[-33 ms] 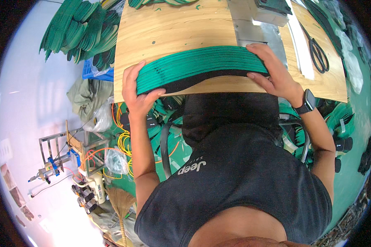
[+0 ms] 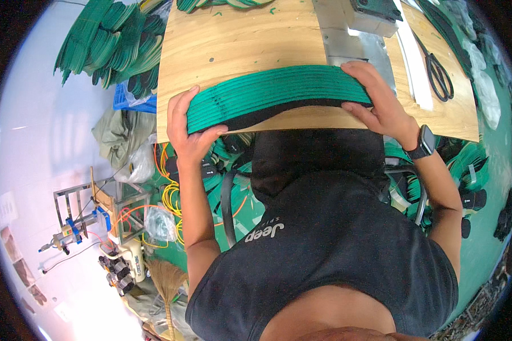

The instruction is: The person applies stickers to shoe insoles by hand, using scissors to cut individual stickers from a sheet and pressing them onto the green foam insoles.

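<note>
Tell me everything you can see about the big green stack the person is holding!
The green stack is a long, curved bundle of many thin green strips pressed side by side, with a black layer along its near edge. It looks like soft fabric or foam. It lies across the near edge of the wooden table, bowed upward in the middle. The left hand clasps its left end and the right hand presses its right end, squeezing the stack together.
</note>
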Tool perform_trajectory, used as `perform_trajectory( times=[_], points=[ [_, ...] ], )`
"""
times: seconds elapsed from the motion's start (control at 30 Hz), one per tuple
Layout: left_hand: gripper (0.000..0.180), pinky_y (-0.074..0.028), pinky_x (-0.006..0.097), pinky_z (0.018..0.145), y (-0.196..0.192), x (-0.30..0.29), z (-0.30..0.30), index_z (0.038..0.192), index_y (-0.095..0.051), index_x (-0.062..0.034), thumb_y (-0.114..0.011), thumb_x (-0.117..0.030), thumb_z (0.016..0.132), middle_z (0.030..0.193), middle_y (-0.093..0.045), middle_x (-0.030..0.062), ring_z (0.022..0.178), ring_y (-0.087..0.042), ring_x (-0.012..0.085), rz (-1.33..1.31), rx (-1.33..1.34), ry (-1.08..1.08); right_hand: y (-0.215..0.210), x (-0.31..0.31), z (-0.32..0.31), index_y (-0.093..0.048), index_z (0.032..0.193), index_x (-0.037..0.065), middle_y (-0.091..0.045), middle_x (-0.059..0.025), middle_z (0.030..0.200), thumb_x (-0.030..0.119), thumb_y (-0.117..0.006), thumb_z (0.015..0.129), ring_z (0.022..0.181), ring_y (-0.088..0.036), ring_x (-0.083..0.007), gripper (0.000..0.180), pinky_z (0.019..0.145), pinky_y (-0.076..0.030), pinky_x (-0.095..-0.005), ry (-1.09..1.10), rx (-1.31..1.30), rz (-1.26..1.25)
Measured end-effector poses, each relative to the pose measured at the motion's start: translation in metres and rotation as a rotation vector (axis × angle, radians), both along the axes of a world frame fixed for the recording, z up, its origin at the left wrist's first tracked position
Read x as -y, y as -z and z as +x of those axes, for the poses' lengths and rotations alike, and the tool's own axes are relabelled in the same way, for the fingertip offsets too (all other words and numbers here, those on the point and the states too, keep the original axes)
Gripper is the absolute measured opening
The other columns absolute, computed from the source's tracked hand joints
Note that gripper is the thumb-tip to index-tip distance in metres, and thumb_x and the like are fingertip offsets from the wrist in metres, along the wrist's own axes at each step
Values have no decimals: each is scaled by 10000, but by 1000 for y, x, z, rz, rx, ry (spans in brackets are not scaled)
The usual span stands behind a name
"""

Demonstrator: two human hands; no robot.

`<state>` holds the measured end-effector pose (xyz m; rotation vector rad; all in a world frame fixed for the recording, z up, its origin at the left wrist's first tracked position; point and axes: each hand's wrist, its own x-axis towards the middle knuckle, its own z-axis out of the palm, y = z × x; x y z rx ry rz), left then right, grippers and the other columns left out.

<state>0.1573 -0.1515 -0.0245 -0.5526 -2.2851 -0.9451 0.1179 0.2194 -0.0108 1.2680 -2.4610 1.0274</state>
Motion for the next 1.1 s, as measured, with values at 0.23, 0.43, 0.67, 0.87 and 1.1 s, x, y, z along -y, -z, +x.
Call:
perform_trajectory(
  times=[0.23, 0.43, 0.67, 0.87, 1.1],
  points=[
    [773, -430, 386, 904, 18, 0, -4, 1201, -557, 5, -810, -447, 628, 1092, -579, 168, 1013, -559, 327, 98, 70, -31, -2, 4, 9, -373, 1362, 14, -455, -206, 1242, 108, -677, 809, 1157, -449, -375, 638, 995, -379, -405, 43, 109, 65],
    [708, -443, 368, 885, 0, 4, 1, 1176, -567, -3, -832, -338, 610, 1064, -585, 164, 984, -570, 317, -25, 63, 2, -3, -2, 5, -339, 1385, 4, -441, -221, 1256, 70, -655, 814, 1162, -451, -380, 656, 1011, -360, -395, 24, 111, 80],
    [581, -449, 365, 869, -10, -2, 6, 1073, -564, -12, -817, -160, 571, 1043, -582, 161, 959, -572, 294, -23, 79, 86, -2, -1, 6, -416, 1308, 5, -498, -205, 1127, 136, -720, 759, 1044, -491, -391, 642, 899, -424, -408, 62, 27, 6],
    [623, -455, 362, 858, -6, -3, 4, 1093, -557, -21, -827, -183, 555, 1044, -577, 160, 951, -575, 293, 58, 163, 137, -22, 17, 5, -530, 1121, 11, -547, -161, 1025, 251, -781, 695, 969, -528, -359, 549, 822, -451, -405, 91, -58, 133],
    [516, -481, 337, 818, -42, -11, 6, 998, -620, 1, -852, -156, 564, 978, -635, 141, 906, -616, 281, -130, 221, 52, -21, 19, -5, -535, 1128, 24, -553, -155, 1002, 314, -792, 698, 947, -544, -348, 578, 800, -459, -401, 88, -44, 149]
  ],
)
